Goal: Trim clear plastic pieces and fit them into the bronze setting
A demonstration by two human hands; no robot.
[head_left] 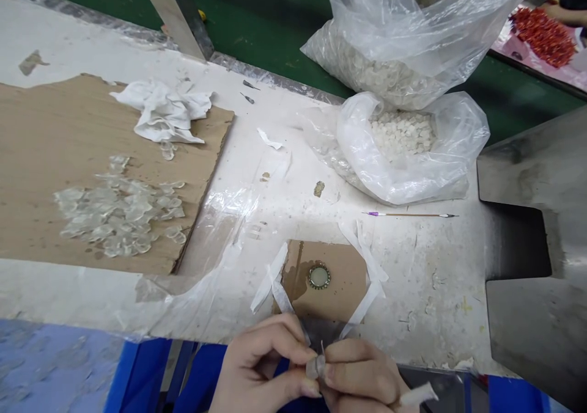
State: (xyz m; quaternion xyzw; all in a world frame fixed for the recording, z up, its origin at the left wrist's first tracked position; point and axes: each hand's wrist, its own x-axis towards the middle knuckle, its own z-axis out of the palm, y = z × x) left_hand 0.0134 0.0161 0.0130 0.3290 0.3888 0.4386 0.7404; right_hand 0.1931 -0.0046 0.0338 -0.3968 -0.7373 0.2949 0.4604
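Observation:
At the front edge of the table, my left hand (270, 364) pinches a small translucent, soft-looking piece (314, 368) between thumb and forefinger. My right hand (362, 373) is closed against the right side of this piece, and a thin tip rises beside its fingers. A whitish strip or handle end (419, 394) sticks out behind the right hand; whether it belongs to something held there I cannot tell. Just beyond the hands, an upturned bottle cap (320, 275) with pale contents sits on a small cardboard piece (339, 303), taped down and wet around the cap.
To the left, many translucent pieces (121, 211) and a crumpled white cloth (165, 110) lie on a cardboard sheet (27, 156). An open plastic bag (408, 175) holds whitish pieces, with another bag (380, 58) behind. A thin double-ended stick (408, 215) lies nearby. Metal housing (541, 339) stands right.

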